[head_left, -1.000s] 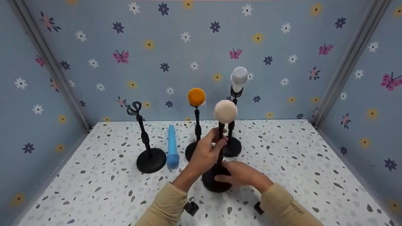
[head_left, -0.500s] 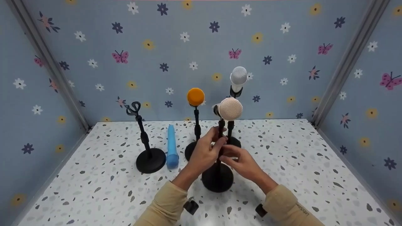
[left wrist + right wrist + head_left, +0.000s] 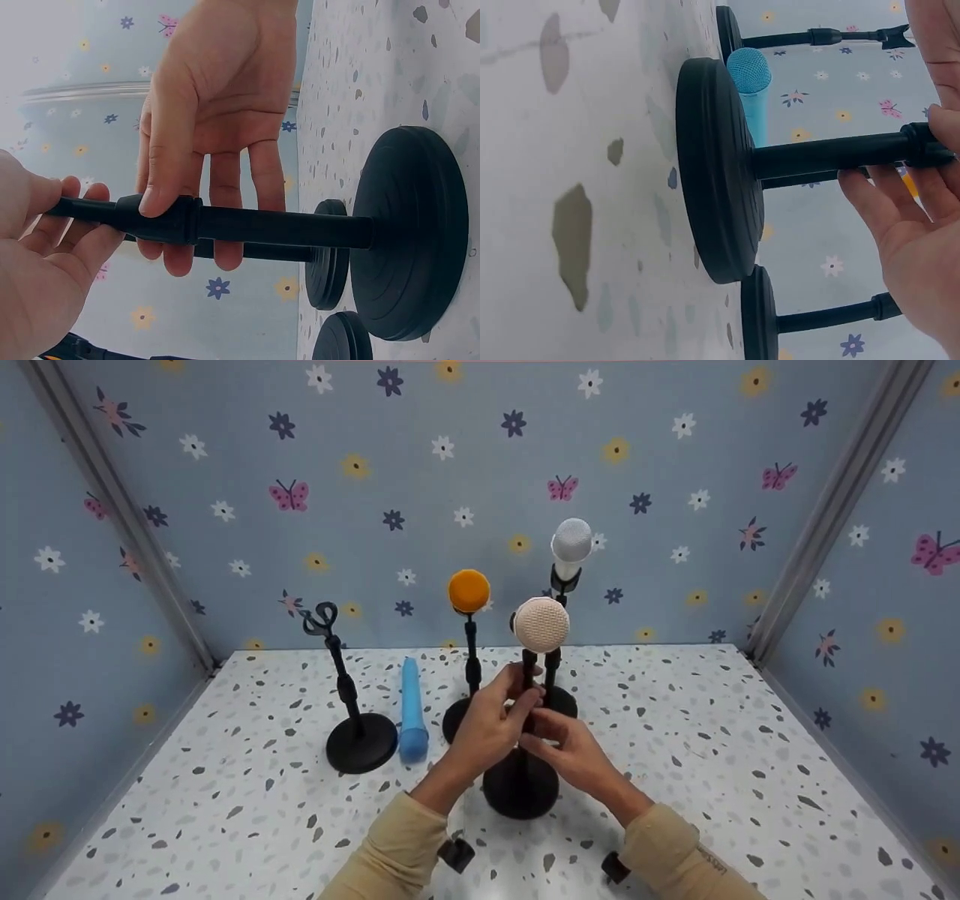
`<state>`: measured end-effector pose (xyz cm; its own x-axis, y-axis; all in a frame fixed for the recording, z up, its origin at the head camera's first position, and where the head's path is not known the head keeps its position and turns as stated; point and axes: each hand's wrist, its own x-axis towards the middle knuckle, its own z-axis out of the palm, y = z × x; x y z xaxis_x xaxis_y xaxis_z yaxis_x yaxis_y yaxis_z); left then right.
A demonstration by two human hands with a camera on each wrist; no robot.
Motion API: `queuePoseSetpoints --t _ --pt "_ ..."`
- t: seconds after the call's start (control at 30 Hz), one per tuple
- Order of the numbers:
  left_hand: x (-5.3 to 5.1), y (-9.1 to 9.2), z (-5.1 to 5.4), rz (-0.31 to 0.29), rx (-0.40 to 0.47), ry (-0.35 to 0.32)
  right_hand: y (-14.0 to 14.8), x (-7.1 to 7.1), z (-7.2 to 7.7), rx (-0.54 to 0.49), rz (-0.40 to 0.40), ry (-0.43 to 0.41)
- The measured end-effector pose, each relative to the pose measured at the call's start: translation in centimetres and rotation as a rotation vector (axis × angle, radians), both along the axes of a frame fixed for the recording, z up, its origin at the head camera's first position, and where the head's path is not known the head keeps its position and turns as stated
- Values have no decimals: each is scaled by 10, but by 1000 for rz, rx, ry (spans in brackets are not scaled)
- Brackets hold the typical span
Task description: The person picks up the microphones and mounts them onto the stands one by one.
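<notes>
A microphone with a cream mesh head [image 3: 542, 625] sits atop a black desk stand, whose round base [image 3: 520, 791] is on the table. High on the pole, my left hand [image 3: 489, 726] pinches the thin upper section. Just below it my right hand [image 3: 576, 756] holds the thicker collar [image 3: 154, 217] between thumb and fingers, as the left wrist view shows. Behind stand two more microphone stands, one with an orange-headed microphone [image 3: 469, 591] and one with a white microphone [image 3: 572, 542].
To the left, a black stand with a bare clip [image 3: 321, 619] rises from its round base. Beside it a blue microphone [image 3: 412, 712] lies on the speckled table [image 3: 225, 787]. Flower-patterned walls [image 3: 405, 457] enclose the back and sides.
My right hand has risen from the stand's base to the pole collar. The cream microphone head swung right, then came back left. My left hand has stayed on the pole.
</notes>
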<state>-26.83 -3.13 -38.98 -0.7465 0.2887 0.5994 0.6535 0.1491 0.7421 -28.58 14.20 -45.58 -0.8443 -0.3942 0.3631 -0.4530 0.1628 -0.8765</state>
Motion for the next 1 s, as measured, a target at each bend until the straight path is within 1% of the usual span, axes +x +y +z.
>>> queuePoseSetpoints --t 0.07,0.13,0.2,0.27,0.47,0.53,0.6,0.7,0.83,0.93,1.0 --pt "0 -1 0 0 -7 -4 -4 1 1 -22 -61 0" --pt "0 -1 1 1 -17 -9 -8 2 2 -47 -115 -17" --pt "-1 -2 1 5 -26 -18 -12 4 4 -65 -130 -44" --pt "-1 -3 2 5 -28 -33 -13 5 5 -77 -110 -70" --pt "-1 -3 8 -6 12 -96 -2 7 4 -83 56 -138" --pt "-1 -2 9 -9 30 -112 2 6 4 -86 85 -176" --pt "0 -2 10 -12 42 -126 3 5 4 -88 86 -200" --pt "0 0 10 -13 44 -133 1 3 4 -90 43 -205" --pt "1 -1 11 -1 14 -123 -4 0 6 -78 5 -131" --pt "0 -1 12 6 -17 -109 -3 2 8 -53 18 -94" --pt "0 -2 12 4 -36 -94 -1 3 9 -45 48 -110"
